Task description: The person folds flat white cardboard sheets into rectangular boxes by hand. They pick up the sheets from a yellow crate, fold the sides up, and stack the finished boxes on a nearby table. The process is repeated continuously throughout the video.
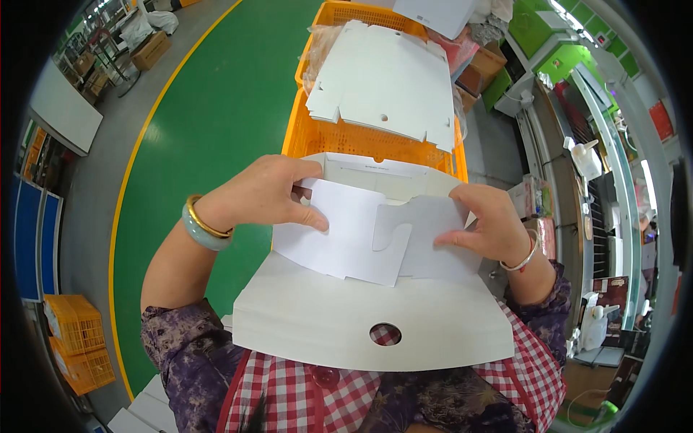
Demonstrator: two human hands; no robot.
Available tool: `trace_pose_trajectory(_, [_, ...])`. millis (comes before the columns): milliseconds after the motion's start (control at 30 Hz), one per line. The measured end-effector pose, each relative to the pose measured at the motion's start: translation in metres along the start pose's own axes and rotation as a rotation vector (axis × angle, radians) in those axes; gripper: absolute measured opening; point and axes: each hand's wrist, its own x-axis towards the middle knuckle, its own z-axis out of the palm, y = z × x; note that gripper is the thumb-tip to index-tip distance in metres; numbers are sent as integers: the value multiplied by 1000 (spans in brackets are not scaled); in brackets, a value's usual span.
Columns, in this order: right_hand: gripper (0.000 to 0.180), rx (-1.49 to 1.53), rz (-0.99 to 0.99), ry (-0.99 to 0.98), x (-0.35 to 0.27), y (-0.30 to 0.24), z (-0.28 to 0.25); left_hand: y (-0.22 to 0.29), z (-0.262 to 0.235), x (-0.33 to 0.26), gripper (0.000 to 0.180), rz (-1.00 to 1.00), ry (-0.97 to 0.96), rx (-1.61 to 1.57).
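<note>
Folding step: left hand [263, 193] and right hand [485, 220] each pinch a flap of the white carton [361, 317]; tucking the overlapping flaps between both grips seems next.

You hold a white cardboard box [375, 289], half folded, before you; more flat white box blanks [386, 79] lie on the orange crate [361, 137] beyond it.
</note>
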Motion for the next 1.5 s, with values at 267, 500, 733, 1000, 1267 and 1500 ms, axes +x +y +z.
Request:
trace_pose_trajectory(267, [49, 17, -43, -90, 9, -4, 3, -18, 15, 6, 40, 6, 78, -274])
trace_pose_trajectory(500, [53, -105, 26, -194, 11, -2, 4, -16, 24, -4, 43, -171, 179, -67])
trace_pose_trajectory(733, [66, -128, -52, -136, 14, 10, 11, -4, 11, -12, 89, 227, 145, 329])
trace_pose_trajectory(1000, [78, -95, 103, 8, -8, 33, 37, -10, 39, -15, 84, -83, 218, 471])
trace_pose_trajectory(1267, [35, 688, 233, 239, 45, 43, -28, 17, -56, -12, 31, -196, 414, -240])
trace_pose_trajectory(1500, [17, 855, 384, 216, 61, 52, -14, 3, -44, 1, 16, -186, 504, -341])
